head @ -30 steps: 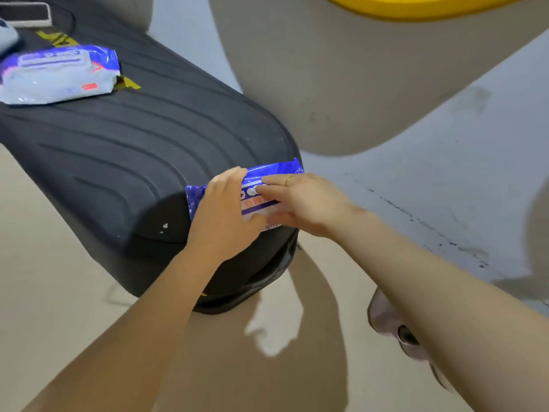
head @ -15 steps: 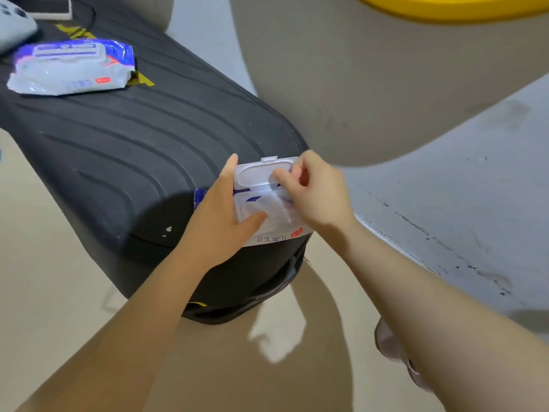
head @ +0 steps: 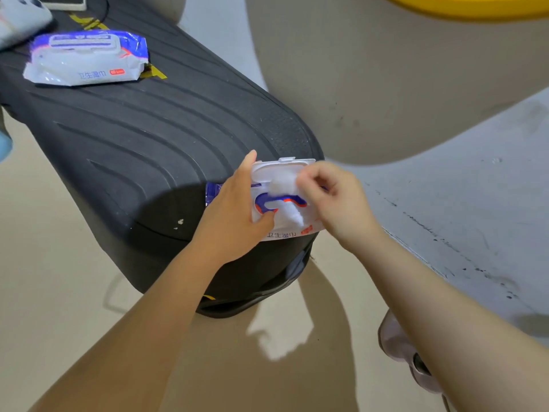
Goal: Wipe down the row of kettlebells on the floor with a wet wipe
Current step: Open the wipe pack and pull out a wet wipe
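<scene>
A blue and white pack of wet wipes lies at the near end of a black ribbed platform, its white lid flipped up. My left hand presses on the pack's left side, thumb by the opening. My right hand pinches a white wet wipe that sticks out of the opening. No kettlebell is in view.
A second wipes pack lies at the platform's far left, next to a grey object in the corner. A beige floor lies below, a scuffed grey floor to the right. A shoe shows under my right forearm.
The pack's lid went from shut to flipped up. My right fingers have since taken hold of a wipe and drawn it up out of the opening.
</scene>
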